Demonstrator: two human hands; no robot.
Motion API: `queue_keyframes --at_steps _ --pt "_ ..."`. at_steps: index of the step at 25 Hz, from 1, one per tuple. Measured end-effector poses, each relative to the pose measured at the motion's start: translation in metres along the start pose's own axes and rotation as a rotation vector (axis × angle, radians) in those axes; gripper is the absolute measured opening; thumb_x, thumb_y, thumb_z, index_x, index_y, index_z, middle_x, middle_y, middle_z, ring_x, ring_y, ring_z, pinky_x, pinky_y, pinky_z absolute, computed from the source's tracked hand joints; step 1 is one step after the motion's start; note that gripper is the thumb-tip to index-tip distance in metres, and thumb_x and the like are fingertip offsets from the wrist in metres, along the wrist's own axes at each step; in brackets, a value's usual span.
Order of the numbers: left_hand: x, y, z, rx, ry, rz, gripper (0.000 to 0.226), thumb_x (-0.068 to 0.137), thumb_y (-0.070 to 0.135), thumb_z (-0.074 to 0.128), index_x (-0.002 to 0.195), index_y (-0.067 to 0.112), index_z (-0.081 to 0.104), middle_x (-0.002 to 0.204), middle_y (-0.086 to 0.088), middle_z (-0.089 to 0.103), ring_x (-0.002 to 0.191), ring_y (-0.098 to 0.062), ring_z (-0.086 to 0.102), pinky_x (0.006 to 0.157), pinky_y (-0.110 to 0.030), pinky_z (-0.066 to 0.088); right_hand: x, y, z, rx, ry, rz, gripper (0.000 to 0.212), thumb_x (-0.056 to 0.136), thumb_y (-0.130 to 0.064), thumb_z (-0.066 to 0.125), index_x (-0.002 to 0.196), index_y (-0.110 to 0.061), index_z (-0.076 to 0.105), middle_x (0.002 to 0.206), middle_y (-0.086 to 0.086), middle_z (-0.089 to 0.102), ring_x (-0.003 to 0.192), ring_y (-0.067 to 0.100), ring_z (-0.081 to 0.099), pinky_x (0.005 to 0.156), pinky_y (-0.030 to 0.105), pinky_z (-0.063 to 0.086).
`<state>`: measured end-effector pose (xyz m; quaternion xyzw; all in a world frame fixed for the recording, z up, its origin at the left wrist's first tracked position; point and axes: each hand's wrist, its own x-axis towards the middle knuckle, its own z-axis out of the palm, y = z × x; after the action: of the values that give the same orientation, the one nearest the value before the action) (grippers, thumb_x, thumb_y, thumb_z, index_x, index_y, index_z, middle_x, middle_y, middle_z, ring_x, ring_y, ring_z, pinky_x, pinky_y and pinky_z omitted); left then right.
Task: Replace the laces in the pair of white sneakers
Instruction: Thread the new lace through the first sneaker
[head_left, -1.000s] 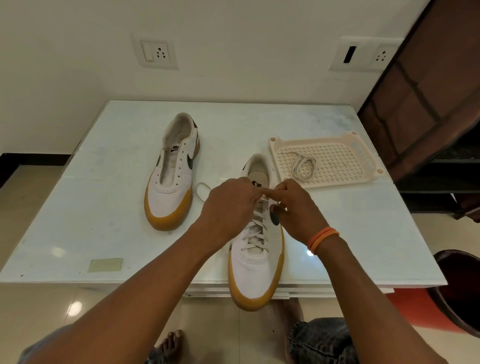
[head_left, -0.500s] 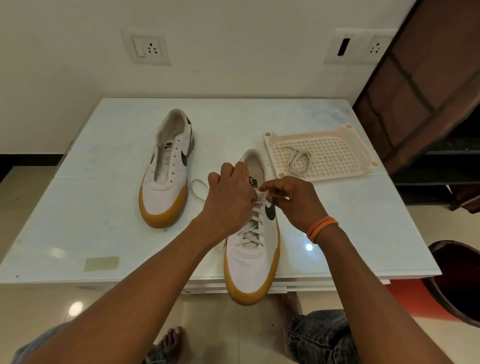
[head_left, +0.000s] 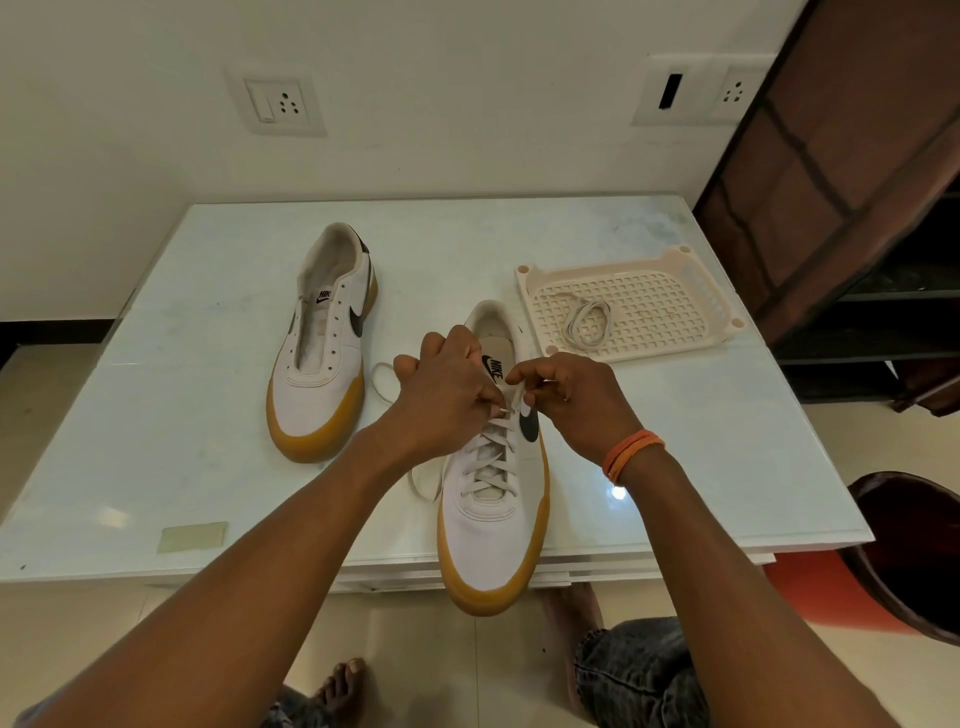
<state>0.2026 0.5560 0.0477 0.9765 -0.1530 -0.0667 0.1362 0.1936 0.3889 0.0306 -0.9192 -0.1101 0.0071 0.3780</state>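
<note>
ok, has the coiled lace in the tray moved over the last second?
No. The coiled lace lies in the same left part of the tray, which has not shifted on the table.

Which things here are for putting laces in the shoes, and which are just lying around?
For the job:
laced white gum-soled sneaker
unlaced white gum-soled sneaker
coiled white lace
cream plastic tray

Just lying about:
pale tape patch
dark round bin

Soft indoor light, tabletop (head_left: 675, 467) glare, wide-angle bowing
</note>
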Motion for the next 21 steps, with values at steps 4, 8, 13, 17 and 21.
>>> queue_keyframes --at_steps 4,8,13,17,21 --pt "0.002 -0.003 0.001 -0.162 -0.017 -0.087 0.017 0.088 0.035 0.068 0.104 0.036 0.074 0.106 0.01 0.031 0.11 -0.013 0.027 0.086 -0.034 0.017 -0.001 0.002 0.0 0.027 0.0 0.014 0.029 0.086 0.006 0.062 0.107 -0.011 0.072 0.09 -0.002 0.061 0.091 0.017 0.064 0.082 0.006 0.044" --pt "0.001 0.005 0.009 -0.157 -0.009 -0.12 0.019 0.09 0.032 0.065 0.107 0.037 0.073 0.106 0.008 0.033 0.112 -0.018 0.031 0.086 -0.035 0.022 -0.001 0.002 0.002 0.079 0.015 0.035 0.033 0.085 0.006 0.064 0.111 -0.014 0.071 0.091 -0.004 0.063 0.092 0.017 0.065 0.088 0.014 0.048" --pt "0.002 0.007 0.007 -0.204 -0.051 -0.187 0.019 0.09 0.033 0.066 0.108 0.031 0.072 0.109 0.006 0.033 0.114 -0.02 0.031 0.087 -0.035 0.023 -0.002 0.009 -0.003 0.252 0.042 0.232 0.017 0.077 -0.004 0.074 0.088 -0.016 0.071 0.086 0.0 0.072 0.087 0.015 0.07 0.083 0.035 0.058" --pt "0.001 0.008 0.005 -0.202 -0.057 -0.187 0.016 0.089 0.035 0.067 0.104 0.03 0.071 0.111 0.006 0.031 0.116 -0.021 0.031 0.088 -0.036 0.023 -0.004 0.01 -0.002 0.152 -0.029 0.205 0.002 0.078 -0.014 0.076 0.08 -0.015 0.077 0.082 -0.007 0.071 0.079 0.002 0.065 0.08 0.011 0.048" --pt "0.0 0.006 0.003 -0.122 -0.071 -0.172 0.018 0.088 0.04 0.067 0.104 0.033 0.071 0.112 0.005 0.034 0.117 -0.021 0.032 0.086 -0.036 0.022 -0.007 0.004 0.003 0.096 0.016 0.176 0.01 0.078 -0.014 0.075 0.069 -0.011 0.076 0.069 -0.009 0.068 0.066 -0.001 0.06 0.068 0.005 0.041"
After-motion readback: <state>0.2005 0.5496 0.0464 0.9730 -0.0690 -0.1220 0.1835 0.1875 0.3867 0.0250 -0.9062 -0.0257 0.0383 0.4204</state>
